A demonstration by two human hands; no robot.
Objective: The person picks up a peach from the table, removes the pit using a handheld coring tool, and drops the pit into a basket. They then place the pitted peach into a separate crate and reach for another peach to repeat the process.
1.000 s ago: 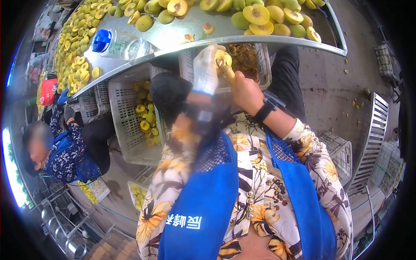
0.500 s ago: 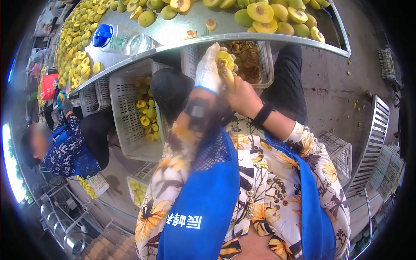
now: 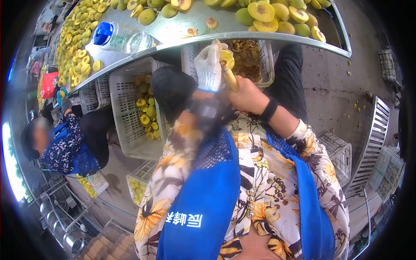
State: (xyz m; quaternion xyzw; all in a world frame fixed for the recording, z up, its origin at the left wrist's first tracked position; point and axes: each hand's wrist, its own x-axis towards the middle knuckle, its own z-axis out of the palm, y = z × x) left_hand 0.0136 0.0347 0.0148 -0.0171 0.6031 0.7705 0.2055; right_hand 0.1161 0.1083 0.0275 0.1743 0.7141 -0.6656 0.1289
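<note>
My left hand, in a white glove, is closed round a yellow-green fruit half just below the metal table's edge. My bare right hand is wrapped round the handle of a tool, whose upper end meets the fruit; its tip is hidden there. Behind my hands a white crate holds brown-yellow fruit scraps. Left of my legs stands another white crate with yellow-green fruit pieces in it.
The metal table carries piles of halved fruit and a clear bottle with a blue cap. A co-worker sits at the left. More crates and a slatted rack stand at the right.
My left hand has tilted slightly and shifted a little left. My right hand has moved slightly right, with the tool still in it against the fruit.
</note>
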